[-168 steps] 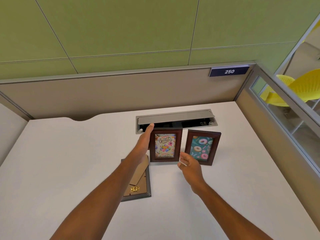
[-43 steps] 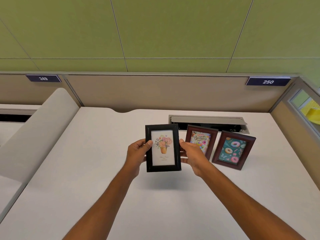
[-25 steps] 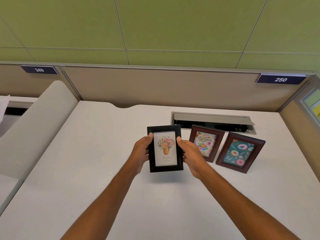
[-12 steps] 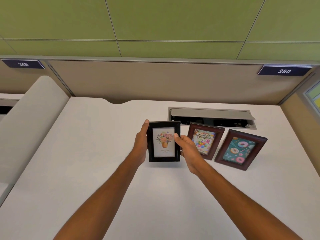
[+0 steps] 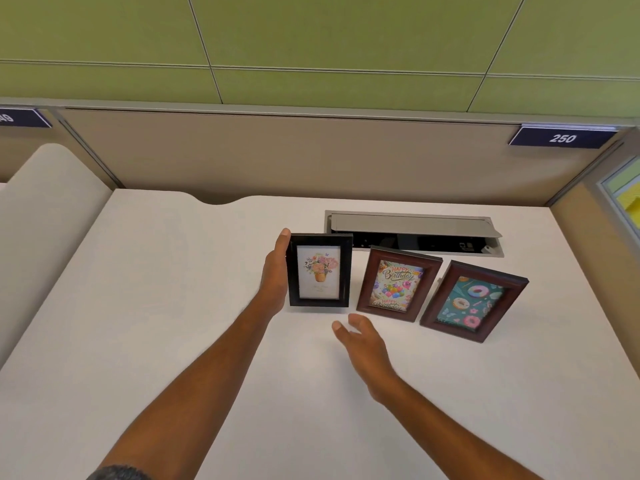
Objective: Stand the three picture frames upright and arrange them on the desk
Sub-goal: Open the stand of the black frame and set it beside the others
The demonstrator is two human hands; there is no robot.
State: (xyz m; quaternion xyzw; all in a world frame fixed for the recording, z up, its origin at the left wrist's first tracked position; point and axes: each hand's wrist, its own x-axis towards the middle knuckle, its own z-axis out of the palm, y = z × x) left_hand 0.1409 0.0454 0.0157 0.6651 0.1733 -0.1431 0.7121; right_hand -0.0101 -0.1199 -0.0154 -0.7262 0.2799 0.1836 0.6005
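Big green wall panels fill the top, with a beige partition under them carrying a dark number plate reading 250 on the right. Below that is the white counter, which takes up most of the view and has a curved notch along its back edge. Set into the counter near the back is a long grey cable hatch with its lid propped open, dark inside. All three frames are upright in a row just in front of that hatch. Rightmost is the brown donut frame, turned at a bit of an angle. In the middle sits the brown birthday frame with balloons, close beside the donut one but I can't tell if they touch. Leftmost is the black flower frame, standing straight and facing the camera, with a small gap to the birthday frame. The left hand is flat against the black frame's left edge, fingers stretched up along the side rather than wrapped round it, so it's more steadying than gripping. The right hand is off the frames, hovering just in front of the gap between the black and birthday frames, fingers loosely spread and holding nothing.
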